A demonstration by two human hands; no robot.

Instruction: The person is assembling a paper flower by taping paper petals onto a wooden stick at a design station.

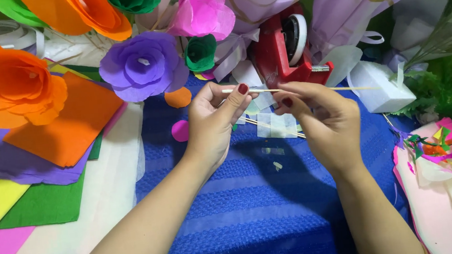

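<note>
My left hand (212, 124) and my right hand (326, 119) both pinch a thin wooden skewer (353, 87) held level above a blue cloth (255, 206). The left fingers grip its left end, the right fingers grip near its middle, and the stick juts out to the right. Pieces of clear tape (276, 125) and more skewers (258, 122) lie on the cloth just under my hands. A red tape dispenser (284, 48) stands right behind them.
Paper flowers stand at the back: orange (6, 81), purple (141, 66), pink (202, 12), green (200, 53). Stacked coloured paper sheets (48, 153) lie at left. A white foam block (383, 88) and paper scraps (446, 154) sit at right.
</note>
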